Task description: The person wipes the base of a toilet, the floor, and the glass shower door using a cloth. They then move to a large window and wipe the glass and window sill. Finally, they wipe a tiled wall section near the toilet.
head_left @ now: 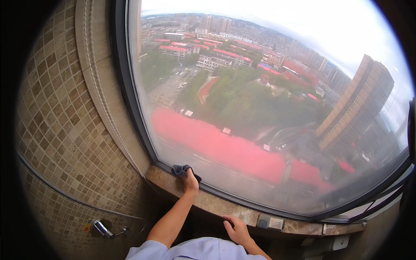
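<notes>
My left hand (190, 182) grips a dark grey cloth (180, 169) near the lower left corner of the window, over the black frame (227, 196) and the brown stone sill (208, 200). A dark edge of something shows beside the fingers; what it is cannot be told. Farther right, my right hand (236, 228) rests at the front edge of the sill with its fingers slightly curled and nothing visible in it. The large window pane (247, 146) looks hazy in its lower part, and buildings and trees show through it.
A small grey device (270, 222) with a printed label lies on the sill, right of my right hand. Beaded cords (100, 87) hang along the left window side. On the mosaic-tiled wall (61, 130) are a chrome tap (103, 228) and a grey hose (81, 203).
</notes>
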A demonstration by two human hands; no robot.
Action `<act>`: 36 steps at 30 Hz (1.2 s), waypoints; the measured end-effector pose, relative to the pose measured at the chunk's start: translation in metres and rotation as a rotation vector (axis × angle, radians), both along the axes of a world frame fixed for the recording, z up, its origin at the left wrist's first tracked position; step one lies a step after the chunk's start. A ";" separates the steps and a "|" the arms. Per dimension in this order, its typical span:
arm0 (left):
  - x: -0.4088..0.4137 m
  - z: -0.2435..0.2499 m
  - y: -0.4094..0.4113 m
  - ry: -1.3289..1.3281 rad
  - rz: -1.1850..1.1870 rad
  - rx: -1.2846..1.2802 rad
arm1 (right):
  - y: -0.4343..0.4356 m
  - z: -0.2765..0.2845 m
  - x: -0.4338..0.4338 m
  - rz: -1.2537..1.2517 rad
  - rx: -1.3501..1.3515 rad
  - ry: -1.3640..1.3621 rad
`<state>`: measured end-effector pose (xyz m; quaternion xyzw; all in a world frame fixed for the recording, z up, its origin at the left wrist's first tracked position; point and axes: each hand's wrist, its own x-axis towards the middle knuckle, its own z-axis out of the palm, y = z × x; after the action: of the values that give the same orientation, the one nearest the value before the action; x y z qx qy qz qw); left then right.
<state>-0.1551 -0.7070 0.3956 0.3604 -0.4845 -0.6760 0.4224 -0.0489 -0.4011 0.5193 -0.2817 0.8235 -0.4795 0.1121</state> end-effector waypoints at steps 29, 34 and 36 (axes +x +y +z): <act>0.130 0.020 -0.110 -1.175 -0.284 -1.007 | 0.005 -0.004 0.006 -0.076 0.043 -0.028; 0.117 0.021 -0.106 -1.200 -0.248 -0.968 | 0.011 -0.003 0.010 -0.124 0.027 -0.021; 0.117 0.021 -0.109 -1.188 -0.276 -0.986 | 0.017 -0.008 0.013 -0.124 0.034 -0.012</act>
<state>-0.0376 -0.8156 0.4171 0.3691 -0.9139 -0.1230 0.1159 -0.0363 -0.3844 0.5109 -0.2250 0.8469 -0.4730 0.0919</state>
